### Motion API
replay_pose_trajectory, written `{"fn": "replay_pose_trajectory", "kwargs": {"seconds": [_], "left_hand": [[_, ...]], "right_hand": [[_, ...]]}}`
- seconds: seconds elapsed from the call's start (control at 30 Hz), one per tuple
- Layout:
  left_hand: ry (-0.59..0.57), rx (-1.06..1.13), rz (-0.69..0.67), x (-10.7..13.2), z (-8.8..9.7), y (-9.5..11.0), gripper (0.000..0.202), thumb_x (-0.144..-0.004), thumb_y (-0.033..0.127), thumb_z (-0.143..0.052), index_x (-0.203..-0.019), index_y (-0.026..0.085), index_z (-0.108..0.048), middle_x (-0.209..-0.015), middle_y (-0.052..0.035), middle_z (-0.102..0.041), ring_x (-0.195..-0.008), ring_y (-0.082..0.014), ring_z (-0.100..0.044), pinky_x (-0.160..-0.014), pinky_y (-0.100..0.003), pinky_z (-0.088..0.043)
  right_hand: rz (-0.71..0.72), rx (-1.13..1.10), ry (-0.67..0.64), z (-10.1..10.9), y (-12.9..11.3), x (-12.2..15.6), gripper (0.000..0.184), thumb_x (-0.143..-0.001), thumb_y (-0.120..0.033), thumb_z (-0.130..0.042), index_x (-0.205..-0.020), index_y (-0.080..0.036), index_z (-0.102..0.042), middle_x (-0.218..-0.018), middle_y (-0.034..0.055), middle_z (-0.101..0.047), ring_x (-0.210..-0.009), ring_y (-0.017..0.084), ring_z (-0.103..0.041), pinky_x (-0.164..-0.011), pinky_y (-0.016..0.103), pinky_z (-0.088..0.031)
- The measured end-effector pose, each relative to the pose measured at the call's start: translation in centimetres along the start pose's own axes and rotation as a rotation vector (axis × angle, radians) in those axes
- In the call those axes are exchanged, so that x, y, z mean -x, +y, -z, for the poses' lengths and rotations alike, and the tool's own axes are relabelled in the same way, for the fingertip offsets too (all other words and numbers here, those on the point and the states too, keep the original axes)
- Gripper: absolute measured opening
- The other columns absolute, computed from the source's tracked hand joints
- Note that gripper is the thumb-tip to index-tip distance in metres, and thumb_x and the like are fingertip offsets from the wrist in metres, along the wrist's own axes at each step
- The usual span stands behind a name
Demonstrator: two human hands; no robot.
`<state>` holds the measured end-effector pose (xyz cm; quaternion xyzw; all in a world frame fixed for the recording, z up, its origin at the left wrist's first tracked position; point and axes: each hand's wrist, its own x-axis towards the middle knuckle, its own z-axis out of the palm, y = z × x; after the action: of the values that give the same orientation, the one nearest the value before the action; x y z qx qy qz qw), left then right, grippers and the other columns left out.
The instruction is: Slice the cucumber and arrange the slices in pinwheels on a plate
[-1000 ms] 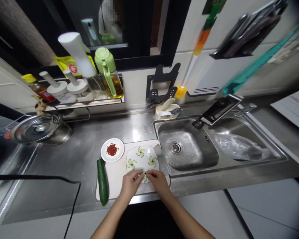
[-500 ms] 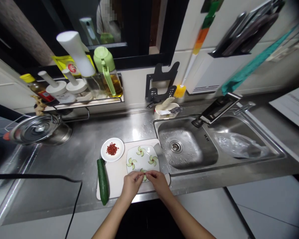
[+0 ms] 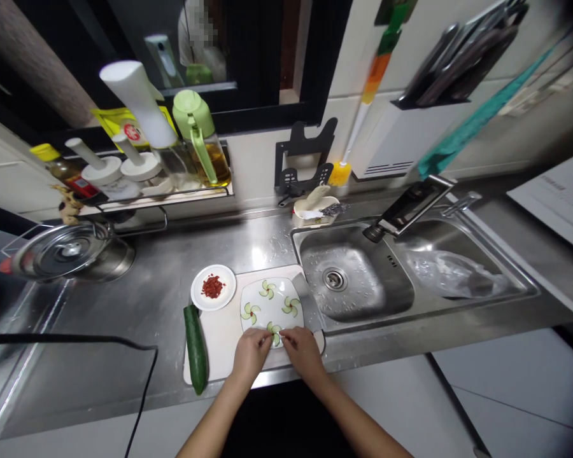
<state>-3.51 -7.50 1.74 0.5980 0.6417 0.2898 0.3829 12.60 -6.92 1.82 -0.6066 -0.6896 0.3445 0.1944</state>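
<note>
A square white plate lies on a white cutting board at the counter's front edge. Three pinwheels of cucumber slices sit on the plate, and a further one lies at its near edge. My left hand and my right hand meet at that near pinwheel, fingertips pinched on its thin slices. A cucumber lies along the board's left edge. A small round dish of red bits stands behind it.
A steel sink lies right of the board, with a plastic bag in its second basin and a faucet above. A lidded pot stands at the left. Bottles fill a rack by the wall. A black cable crosses the left counter.
Both hands stay pinched at the near cucumber pinwheel, with small finger shifts. The view has drifted slightly, so everything sits a little more to the left.
</note>
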Motion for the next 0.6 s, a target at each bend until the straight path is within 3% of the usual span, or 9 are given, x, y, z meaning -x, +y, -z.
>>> {"fn": "replay_pose_trajectory", "kwargs": {"seconds": [0.17, 0.6], "left_hand": [[0.005, -0.024, -0.005, -0.1, -0.1, 0.2, 0.017, -0.077, 0.025, -0.057, -0.077, 0.022, -0.074, -0.076, -0.0074, -0.070, -0.076, -0.0211, -0.061, -0.075, -0.032, -0.045], [-0.025, -0.056, -0.011, -0.4, -0.2, -0.3, 0.016, -0.077, 0.024, -0.056, -0.076, 0.022, -0.073, -0.075, -0.0064, -0.069, -0.076, -0.0201, -0.060, -0.076, -0.032, -0.044]], "right_hand": [[0.085, 0.155, -0.060, -0.1, -0.4, 0.1, 0.029, -0.085, -0.016, -0.045, -0.103, -0.022, -0.068, -0.082, 0.0044, -0.063, -0.081, 0.018, -0.052, -0.078, 0.031, -0.038], [0.097, 0.242, -0.105, 0.0, -1.1, 0.1, 0.030, -0.084, -0.015, -0.049, -0.104, -0.026, -0.068, -0.081, 0.0044, -0.059, -0.083, 0.019, -0.048, -0.075, 0.029, -0.036]]}}
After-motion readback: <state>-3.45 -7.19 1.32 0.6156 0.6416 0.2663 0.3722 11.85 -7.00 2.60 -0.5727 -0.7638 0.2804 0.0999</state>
